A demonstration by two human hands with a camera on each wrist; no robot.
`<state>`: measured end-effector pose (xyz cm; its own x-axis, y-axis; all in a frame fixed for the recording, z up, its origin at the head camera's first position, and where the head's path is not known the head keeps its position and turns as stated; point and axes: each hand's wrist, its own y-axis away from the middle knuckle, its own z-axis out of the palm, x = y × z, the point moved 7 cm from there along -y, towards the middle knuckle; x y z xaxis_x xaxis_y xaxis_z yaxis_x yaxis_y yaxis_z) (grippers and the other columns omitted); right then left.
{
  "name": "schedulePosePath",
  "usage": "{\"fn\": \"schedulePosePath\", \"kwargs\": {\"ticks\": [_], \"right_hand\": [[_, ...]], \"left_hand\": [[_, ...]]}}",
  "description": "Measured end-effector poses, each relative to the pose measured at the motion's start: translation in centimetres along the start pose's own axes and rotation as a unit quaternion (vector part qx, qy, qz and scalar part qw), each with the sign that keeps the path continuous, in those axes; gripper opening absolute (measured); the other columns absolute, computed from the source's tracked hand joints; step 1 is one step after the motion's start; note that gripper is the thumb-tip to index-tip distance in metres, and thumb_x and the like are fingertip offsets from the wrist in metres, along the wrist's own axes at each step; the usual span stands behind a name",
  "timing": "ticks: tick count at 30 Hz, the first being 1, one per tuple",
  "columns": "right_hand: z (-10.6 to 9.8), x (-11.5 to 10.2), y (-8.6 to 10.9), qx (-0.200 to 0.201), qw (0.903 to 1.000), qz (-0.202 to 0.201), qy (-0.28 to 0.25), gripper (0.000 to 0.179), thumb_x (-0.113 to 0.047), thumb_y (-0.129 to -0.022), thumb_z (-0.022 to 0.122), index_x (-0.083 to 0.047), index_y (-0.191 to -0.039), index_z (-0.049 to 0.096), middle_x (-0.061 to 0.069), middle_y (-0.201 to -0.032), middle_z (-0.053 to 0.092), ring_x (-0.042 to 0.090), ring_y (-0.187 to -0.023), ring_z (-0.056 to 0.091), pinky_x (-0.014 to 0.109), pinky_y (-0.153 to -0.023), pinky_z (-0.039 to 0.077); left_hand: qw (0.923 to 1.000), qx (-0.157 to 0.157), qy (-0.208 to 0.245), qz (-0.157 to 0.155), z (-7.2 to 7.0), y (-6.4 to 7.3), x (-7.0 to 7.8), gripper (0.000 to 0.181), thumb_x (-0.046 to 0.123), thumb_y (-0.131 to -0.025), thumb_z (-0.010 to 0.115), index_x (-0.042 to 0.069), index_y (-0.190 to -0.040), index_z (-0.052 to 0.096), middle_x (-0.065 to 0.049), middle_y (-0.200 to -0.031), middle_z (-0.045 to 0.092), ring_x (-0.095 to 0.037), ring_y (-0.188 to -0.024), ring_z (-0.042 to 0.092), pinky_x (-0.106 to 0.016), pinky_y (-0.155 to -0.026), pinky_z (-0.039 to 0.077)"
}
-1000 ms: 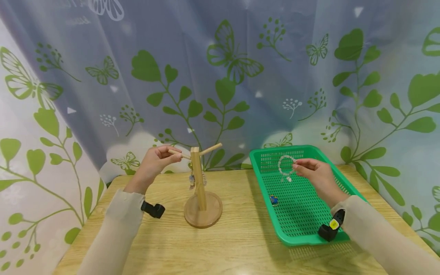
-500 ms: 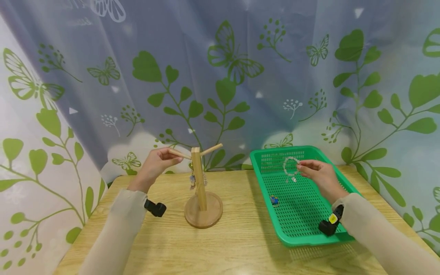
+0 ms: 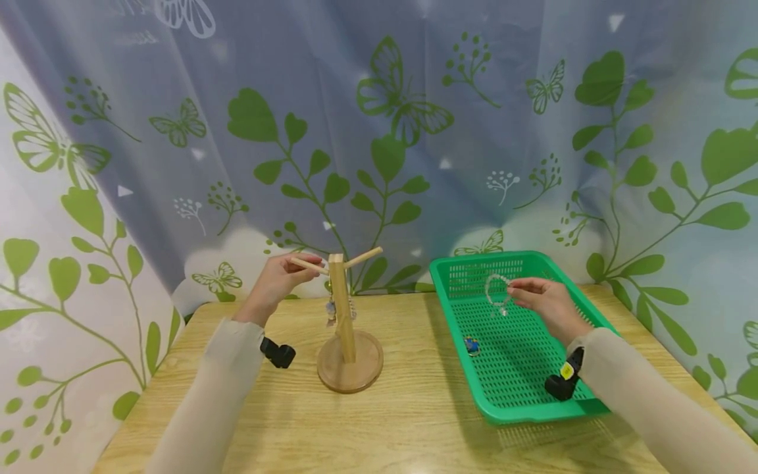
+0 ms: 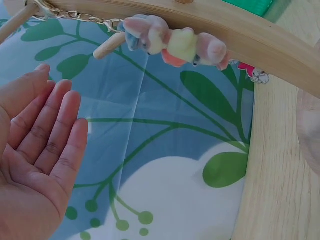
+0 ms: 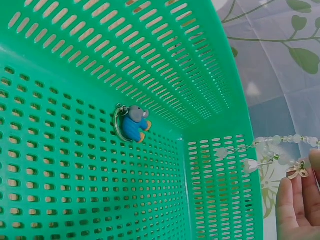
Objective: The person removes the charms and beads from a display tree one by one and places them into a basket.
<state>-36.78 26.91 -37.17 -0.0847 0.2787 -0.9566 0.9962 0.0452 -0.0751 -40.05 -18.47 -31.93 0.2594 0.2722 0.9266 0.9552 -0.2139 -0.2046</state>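
My left hand (image 3: 275,280) is at the left peg (image 3: 309,266) of a wooden stand (image 3: 342,309). In the left wrist view its fingers (image 4: 64,125) are fairly straight and hold nothing. A keychain with a pastel plush figure (image 4: 182,45) hangs from a peg by a gold chain. Over the green basket (image 3: 441,273), my right hand (image 3: 545,303) pinches a pale beaded bracelet (image 5: 297,139), which dangles in a ring with small charms. Near its fingertips shows a gold bow-shaped charm (image 5: 299,171). Inside the basket lies a keychain with a blue and grey elephant figure (image 5: 134,125).
Both stand and basket rest on a wooden table (image 3: 408,382). The stand's right peg (image 3: 364,257) angles upward, and a beaded item (image 3: 353,308) hangs behind the post. A curtain (image 3: 331,131) with green leaves and butterflies backs the table.
My left hand has moved slightly right along the left peg, its fingers now behind it. My right hand and the bracelet have shifted slightly and stay above the basket.
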Motion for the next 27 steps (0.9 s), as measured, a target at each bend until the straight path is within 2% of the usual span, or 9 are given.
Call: {"fn": "schedulePosePath", "kwargs": {"ticks": [4, 7, 10, 13, 16, 19, 21, 25, 27], "right_hand": [[0.3, 0.4, -0.1, -0.009, 0.9999, 0.004, 0.003, 0.034, -0.024, -0.091, 0.065, -0.002, -0.116, 0.06, -0.008, -0.104, 0.063, 0.0, -0.091, 0.06, 0.031, -0.089, 0.051], [0.7, 0.6, -0.2, -0.02, 0.9998, 0.002, 0.007, 0.038, -0.023, -0.092, 0.063, 0.002, -0.12, 0.057, -0.004, -0.109, 0.063, 0.0, -0.093, 0.06, 0.041, -0.094, 0.048], [1.2, 0.8, -0.5, -0.035, 0.9994, -0.002, 0.003, 0.044, -0.022, -0.093, 0.061, 0.007, -0.125, 0.053, 0.006, -0.117, 0.06, -0.002, -0.094, 0.059, 0.047, -0.099, 0.043], [1.5, 1.2, -0.8, -0.04, 0.9992, 0.005, -0.005, 0.045, -0.023, -0.093, 0.062, 0.007, -0.124, 0.053, 0.015, -0.124, 0.056, -0.001, -0.095, 0.059, 0.047, -0.1, 0.042], [1.7, 1.8, -1.2, -0.041, 0.999, 0.012, -0.008, 0.041, -0.023, -0.092, 0.063, 0.005, -0.121, 0.056, 0.02, -0.128, 0.053, 0.005, -0.101, 0.059, 0.046, -0.099, 0.043], [1.9, 2.3, -1.4, -0.046, 0.9988, 0.018, -0.001, 0.04, -0.022, -0.092, 0.063, 0.005, -0.121, 0.056, 0.021, -0.129, 0.052, 0.016, -0.108, 0.058, 0.045, -0.099, 0.044], [2.1, 2.6, -1.6, -0.05, 0.9985, 0.02, 0.007, 0.042, -0.022, -0.092, 0.063, 0.005, -0.123, 0.055, 0.023, -0.13, 0.051, 0.019, -0.109, 0.058, 0.044, -0.099, 0.044], [2.7, 3.0, -1.8, -0.063, 0.9979, 0.012, 0.011, 0.045, -0.02, -0.092, 0.063, 0.009, -0.124, 0.052, 0.025, -0.13, 0.051, 0.023, -0.11, 0.058, 0.045, -0.099, 0.044], [3.0, 3.0, -1.9, -0.072, 0.9973, 0.006, 0.013, 0.046, -0.019, -0.092, 0.063, 0.01, -0.125, 0.051, 0.026, -0.13, 0.051, 0.027, -0.112, 0.057, 0.046, -0.099, 0.043]], "left_hand": [[0.9999, 0.0, -0.009, -0.007, 0.3, -0.5, -0.1, 0.033, 0.014, -0.091, 0.064, -0.002, -0.121, 0.061, -0.015, -0.122, 0.06, -0.024, -0.114, 0.054, -0.042, -0.1, 0.043], [0.9998, 0.002, -0.016, -0.01, 0.4, -0.9, -0.3, 0.032, 0.013, -0.091, 0.063, 0.001, -0.121, 0.062, -0.016, -0.124, 0.059, -0.028, -0.117, 0.051, -0.044, -0.102, 0.04], [0.9999, -0.002, -0.009, -0.009, 0.6, -1.3, -0.4, 0.034, 0.011, -0.091, 0.062, -0.001, -0.123, 0.06, -0.019, -0.125, 0.058, -0.03, -0.118, 0.051, -0.044, -0.103, 0.039], [0.9999, -0.007, 0.008, -0.011, 0.9, -1.7, -0.5, 0.037, 0.009, -0.092, 0.061, -0.003, -0.126, 0.056, -0.021, -0.126, 0.057, -0.028, -0.115, 0.054, -0.041, -0.101, 0.042], [0.9998, -0.003, 0.016, -0.011, 1.4, -2.0, -0.6, 0.039, 0.008, -0.091, 0.062, -0.007, -0.127, 0.055, -0.023, -0.125, 0.057, -0.021, -0.108, 0.058, -0.035, -0.096, 0.047], [0.9998, 0.006, 0.021, -0.005, 1.8, -2.2, -0.5, 0.039, 0.005, -0.09, 0.064, -0.009, -0.125, 0.055, -0.021, -0.12, 0.061, -0.011, -0.099, 0.06, -0.027, -0.089, 0.05], [0.9998, 0.009, 0.019, 0.0, 2.1, -2.3, -0.4, 0.038, 0.005, -0.089, 0.064, -0.01, -0.123, 0.056, -0.014, -0.114, 0.065, -0.005, -0.093, 0.059, -0.024, -0.085, 0.05], [0.9998, 0.003, 0.02, 0.009, 2.6, -2.4, -0.3, 0.036, 0.003, -0.089, 0.064, -0.01, -0.122, 0.057, 0.0, -0.1, 0.067, -0.003, -0.088, 0.059, -0.023, -0.082, 0.05], [0.9999, 0.001, 0.01, 0.004, 2.8, -2.5, -0.3, 0.035, 0.004, -0.089, 0.063, -0.009, -0.121, 0.058, 0.003, -0.098, 0.066, -0.003, -0.087, 0.058, -0.025, -0.082, 0.05]]}}
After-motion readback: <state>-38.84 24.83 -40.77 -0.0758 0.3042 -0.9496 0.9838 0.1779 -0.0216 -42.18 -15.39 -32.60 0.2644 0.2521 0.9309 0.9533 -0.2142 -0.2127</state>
